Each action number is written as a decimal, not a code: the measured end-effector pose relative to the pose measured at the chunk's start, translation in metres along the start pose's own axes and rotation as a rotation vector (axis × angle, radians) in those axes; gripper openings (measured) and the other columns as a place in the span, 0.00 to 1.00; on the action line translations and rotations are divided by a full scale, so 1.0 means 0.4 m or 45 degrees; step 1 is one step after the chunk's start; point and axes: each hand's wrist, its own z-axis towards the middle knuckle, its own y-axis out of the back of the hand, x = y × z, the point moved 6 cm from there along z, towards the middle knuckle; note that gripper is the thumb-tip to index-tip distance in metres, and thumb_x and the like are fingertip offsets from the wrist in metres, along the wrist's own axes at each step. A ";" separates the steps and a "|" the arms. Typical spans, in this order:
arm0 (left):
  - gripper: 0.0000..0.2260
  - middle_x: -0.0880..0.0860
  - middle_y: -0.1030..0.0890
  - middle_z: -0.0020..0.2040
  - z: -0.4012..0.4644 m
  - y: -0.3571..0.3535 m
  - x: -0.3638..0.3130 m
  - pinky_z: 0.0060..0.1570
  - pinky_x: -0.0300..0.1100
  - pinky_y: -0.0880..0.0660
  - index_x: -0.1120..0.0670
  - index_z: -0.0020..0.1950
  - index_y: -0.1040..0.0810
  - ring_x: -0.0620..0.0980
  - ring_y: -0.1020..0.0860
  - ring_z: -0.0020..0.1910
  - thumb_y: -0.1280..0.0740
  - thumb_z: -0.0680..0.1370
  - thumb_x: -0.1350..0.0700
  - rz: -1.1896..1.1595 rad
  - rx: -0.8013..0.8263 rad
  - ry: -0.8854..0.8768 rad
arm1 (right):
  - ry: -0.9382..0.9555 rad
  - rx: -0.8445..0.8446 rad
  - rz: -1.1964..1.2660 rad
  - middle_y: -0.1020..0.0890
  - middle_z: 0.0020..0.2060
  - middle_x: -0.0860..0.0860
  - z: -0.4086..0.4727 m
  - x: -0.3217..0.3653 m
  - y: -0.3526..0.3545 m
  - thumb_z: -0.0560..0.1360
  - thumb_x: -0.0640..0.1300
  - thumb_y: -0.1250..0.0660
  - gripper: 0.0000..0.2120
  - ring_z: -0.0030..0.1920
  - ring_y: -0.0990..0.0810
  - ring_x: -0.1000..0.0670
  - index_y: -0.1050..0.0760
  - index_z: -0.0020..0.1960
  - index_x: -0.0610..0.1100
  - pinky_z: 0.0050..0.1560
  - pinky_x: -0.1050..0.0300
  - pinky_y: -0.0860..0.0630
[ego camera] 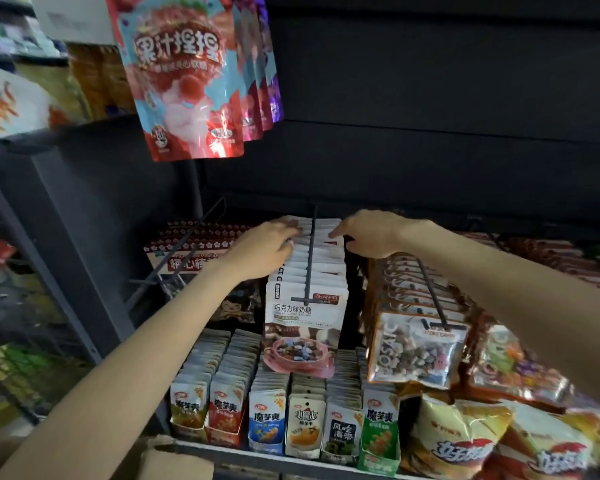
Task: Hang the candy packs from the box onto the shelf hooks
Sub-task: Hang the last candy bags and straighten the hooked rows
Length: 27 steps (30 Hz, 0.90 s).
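A long row of white chocolate milk candy packs (305, 327) hangs on a dark shelf hook (309, 258) in the middle of the shelf. My left hand (265, 249) rests against the left side of the row near its back, fingers curled over the pack tops. My right hand (371, 233) touches the right side of the same row, fingers bent down onto the packs. Both hands bracket the hook rod. A corner of a cardboard box (174, 460) shows at the bottom edge.
Red strawberry candy bags (184, 81) hang above left. A bare double-wire hook (184, 251) juts out left of the row. Clear stone-candy packs (416, 348) fill the hook on the right. Small snack sachets (284, 420) stand in trays below, yellow bags (454, 441) at lower right.
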 end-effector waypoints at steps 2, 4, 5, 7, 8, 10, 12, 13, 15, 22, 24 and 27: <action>0.20 0.51 0.45 0.78 0.017 -0.027 0.014 0.76 0.49 0.51 0.52 0.77 0.40 0.47 0.48 0.77 0.51 0.84 0.52 0.137 0.229 0.028 | 0.107 0.066 -0.023 0.39 0.76 0.51 0.024 -0.007 -0.025 0.82 0.41 0.43 0.23 0.75 0.40 0.48 0.39 0.76 0.52 0.73 0.52 0.39; 0.22 0.48 0.53 0.79 0.016 -0.046 0.023 0.75 0.46 0.59 0.51 0.79 0.49 0.43 0.55 0.77 0.55 0.85 0.50 0.178 0.382 0.036 | 0.198 0.110 -0.025 0.44 0.77 0.53 0.037 -0.007 -0.042 0.82 0.42 0.43 0.23 0.77 0.46 0.50 0.40 0.76 0.54 0.75 0.52 0.44; 0.22 0.47 0.55 0.79 0.014 -0.051 0.028 0.74 0.45 0.62 0.51 0.79 0.52 0.42 0.57 0.77 0.57 0.85 0.50 0.178 0.415 0.035 | 0.230 0.118 -0.007 0.45 0.78 0.54 0.040 -0.007 -0.045 0.82 0.42 0.43 0.24 0.77 0.48 0.50 0.39 0.76 0.56 0.76 0.52 0.46; 0.22 0.46 0.58 0.78 0.005 -0.056 0.035 0.72 0.43 0.65 0.50 0.79 0.55 0.40 0.58 0.76 0.58 0.84 0.50 0.171 0.447 0.034 | 0.264 0.139 0.045 0.45 0.78 0.54 0.041 -0.011 -0.049 0.81 0.40 0.43 0.25 0.77 0.49 0.51 0.39 0.75 0.58 0.76 0.51 0.47; 0.22 0.45 0.59 0.78 -0.001 -0.058 0.037 0.72 0.43 0.66 0.49 0.79 0.56 0.39 0.59 0.76 0.59 0.84 0.50 0.163 0.462 0.031 | 0.275 0.156 0.055 0.45 0.78 0.55 0.040 -0.012 -0.053 0.81 0.40 0.43 0.26 0.77 0.49 0.51 0.39 0.75 0.59 0.76 0.50 0.47; 0.22 0.44 0.60 0.78 -0.013 -0.060 0.038 0.73 0.44 0.66 0.47 0.78 0.58 0.38 0.60 0.75 0.59 0.84 0.50 0.150 0.479 0.017 | 0.295 0.160 0.050 0.45 0.78 0.55 0.039 -0.014 -0.059 0.81 0.40 0.44 0.26 0.77 0.49 0.52 0.40 0.75 0.60 0.76 0.49 0.47; 0.22 0.44 0.61 0.78 -0.021 -0.058 0.037 0.73 0.45 0.67 0.46 0.78 0.58 0.38 0.61 0.75 0.59 0.84 0.49 0.129 0.481 0.006 | 0.315 0.144 0.030 0.45 0.78 0.55 0.038 -0.015 -0.060 0.81 0.40 0.43 0.26 0.77 0.49 0.52 0.40 0.75 0.59 0.76 0.50 0.48; 0.21 0.44 0.60 0.77 -0.023 -0.057 0.036 0.73 0.44 0.67 0.45 0.78 0.58 0.38 0.61 0.75 0.59 0.84 0.49 0.121 0.481 0.006 | 0.325 0.138 0.018 0.45 0.78 0.55 0.039 -0.016 -0.060 0.81 0.41 0.43 0.25 0.77 0.49 0.52 0.40 0.75 0.58 0.76 0.50 0.47; 0.21 0.44 0.59 0.78 -0.025 -0.056 0.036 0.73 0.43 0.66 0.45 0.78 0.57 0.39 0.61 0.75 0.59 0.85 0.50 0.111 0.481 0.022 | 0.331 0.128 0.002 0.45 0.77 0.55 0.043 -0.023 -0.057 0.82 0.43 0.42 0.25 0.77 0.48 0.52 0.41 0.76 0.57 0.76 0.51 0.47; 0.21 0.45 0.57 0.78 -0.031 -0.055 0.032 0.73 0.41 0.65 0.46 0.78 0.55 0.39 0.60 0.75 0.59 0.85 0.49 0.131 0.489 0.030 | 0.324 0.137 0.014 0.44 0.77 0.55 0.045 -0.040 -0.061 0.82 0.41 0.45 0.25 0.77 0.48 0.53 0.43 0.77 0.52 0.74 0.58 0.48; 0.21 0.45 0.57 0.78 -0.036 -0.053 0.030 0.73 0.41 0.66 0.47 0.78 0.55 0.38 0.60 0.75 0.60 0.84 0.49 0.143 0.493 0.016 | 0.346 0.122 0.049 0.42 0.77 0.55 0.038 -0.037 -0.059 0.81 0.39 0.44 0.26 0.76 0.47 0.53 0.42 0.77 0.51 0.74 0.59 0.48; 0.21 0.44 0.55 0.78 -0.041 -0.046 0.029 0.73 0.41 0.67 0.48 0.78 0.54 0.33 0.59 0.72 0.60 0.84 0.50 0.160 0.491 0.025 | 0.368 0.093 0.097 0.39 0.76 0.55 0.034 -0.035 -0.060 0.80 0.36 0.44 0.27 0.76 0.44 0.54 0.40 0.77 0.51 0.72 0.63 0.46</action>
